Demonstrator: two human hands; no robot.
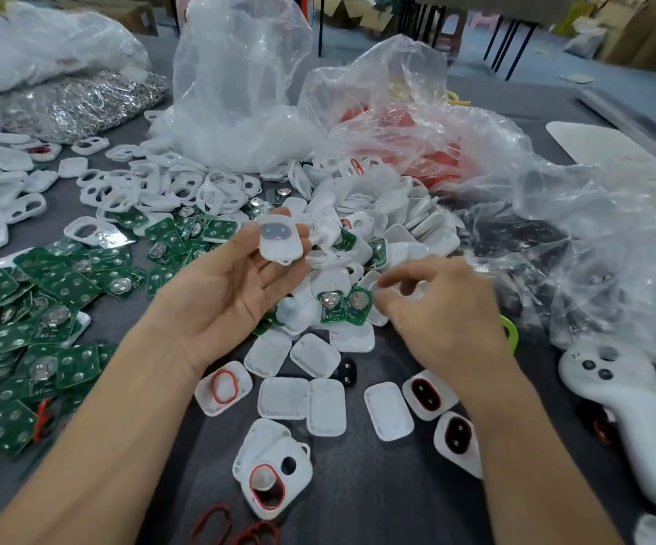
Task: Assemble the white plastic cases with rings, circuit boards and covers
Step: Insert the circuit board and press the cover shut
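Left hand (224, 293) pinching white case (279, 239) at centre, right hand (436, 308) blurred, grip unclear, bare desk (357, 501) lower centre, circuit boards (43, 308) crowding left edge

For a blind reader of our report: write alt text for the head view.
A person's left hand holds up a white case by its edges while the blurred right hand hovers over a heap of white shells and green circuit boards on a grey table. Clear plastic bags lie behind; red rings sit in some nearer shells.
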